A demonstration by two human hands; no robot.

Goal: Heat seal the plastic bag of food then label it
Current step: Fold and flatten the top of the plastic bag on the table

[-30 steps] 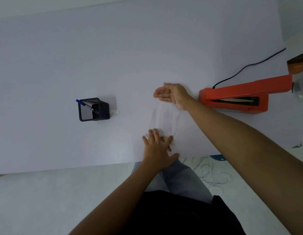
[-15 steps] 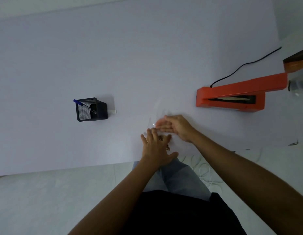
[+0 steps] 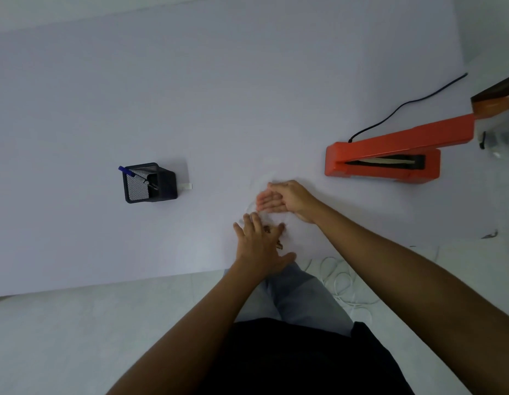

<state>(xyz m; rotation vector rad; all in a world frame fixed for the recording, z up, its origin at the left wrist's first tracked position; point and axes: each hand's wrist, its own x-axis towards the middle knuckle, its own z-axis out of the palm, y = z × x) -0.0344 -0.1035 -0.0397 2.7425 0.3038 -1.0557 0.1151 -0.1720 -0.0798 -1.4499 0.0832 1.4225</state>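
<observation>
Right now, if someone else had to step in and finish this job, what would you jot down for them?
Left hand: flat, pressing the near end of the clear plastic bag, over the brown food.
Right hand: open, fingers laid on the bag's middle, apparently smoothing it; no grip on anything.
Bag lies flat on the table near its front edge.
Orange heat sealer: to the right, arm raised, nothing in it.
Pen holder with a blue pen: to the left; small white strip, maybe a label, beside it.
Done: bag laid out. Left: seal, then label.

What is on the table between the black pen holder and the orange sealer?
In the head view: both hands, left and right, on the clear bag.
</observation>
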